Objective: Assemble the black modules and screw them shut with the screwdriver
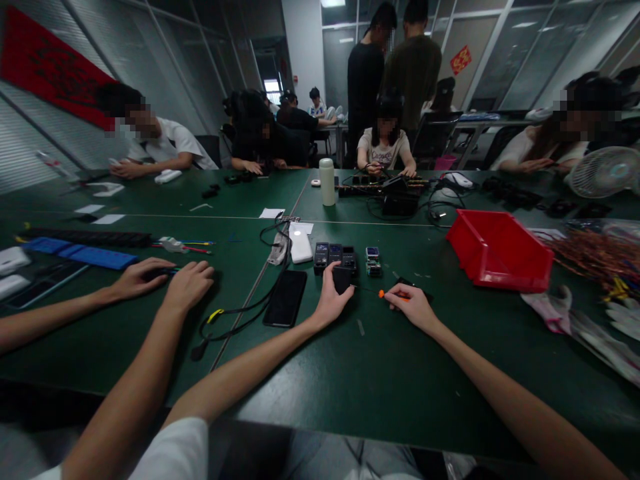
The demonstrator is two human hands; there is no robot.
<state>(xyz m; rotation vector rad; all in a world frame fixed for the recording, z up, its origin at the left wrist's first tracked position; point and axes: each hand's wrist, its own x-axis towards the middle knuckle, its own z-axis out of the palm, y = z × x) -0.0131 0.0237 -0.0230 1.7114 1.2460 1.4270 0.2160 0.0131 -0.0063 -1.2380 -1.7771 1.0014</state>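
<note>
My left hand [331, 301] is closed around a small black box-shaped device [343, 280] just above the green table. In my right hand [414, 307] is a screwdriver [382, 294] with an orange handle, held in a pinch. Its thin shaft points left toward the device; whether the tip touches it I cannot tell. Several similar black devices [321, 257] with small screens stand in a row behind my left hand. Right of them lies a small circuit board assembly [373, 261]. A flat dark piece [423, 293] shows partly behind my right hand.
A black phone [285, 299] and a looped black cable [235, 311] lie left of my left arm. A co-worker's hands [187, 287] work close on the left. A red bin [500, 257] stands right, near gloves [555, 310]. A pale bottle [327, 181] stands farther back.
</note>
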